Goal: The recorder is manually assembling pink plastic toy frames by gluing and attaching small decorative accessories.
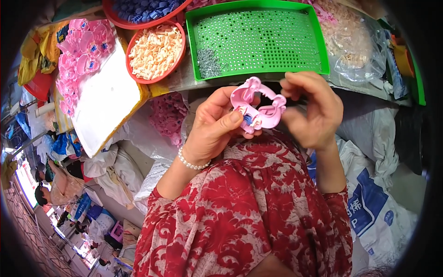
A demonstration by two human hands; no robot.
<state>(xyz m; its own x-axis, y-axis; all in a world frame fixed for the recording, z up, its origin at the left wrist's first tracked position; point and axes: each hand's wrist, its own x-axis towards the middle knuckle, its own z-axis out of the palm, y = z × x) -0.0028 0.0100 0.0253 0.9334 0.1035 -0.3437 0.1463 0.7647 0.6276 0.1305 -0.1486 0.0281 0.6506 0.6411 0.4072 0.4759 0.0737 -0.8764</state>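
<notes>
My left hand (211, 124) grips a pink plastic toy part (275, 111) by its left side, thumb on top. The part is a hollow, rounded shell with knobbed corners and an opening in its upper middle. Small cream and blue pieces (248, 119) sit inside it near my thumb. My right hand (316, 108) hovers just right of the part, slightly smeared by motion. Its fingers are bent and the thumb stands apart from them, with nothing visible between. A pearl bracelet (190, 162) circles my left wrist.
Beyond my hands stands a green perforated tray (258, 76) with small metal screws (208, 63) in its left corner. Left of it are a red bowl of cream pieces (156, 51), a bowl of blue pieces (143, 10), and a white board (104, 99) bearing pink parts (85, 51). Sacks (380, 203) lie at right.
</notes>
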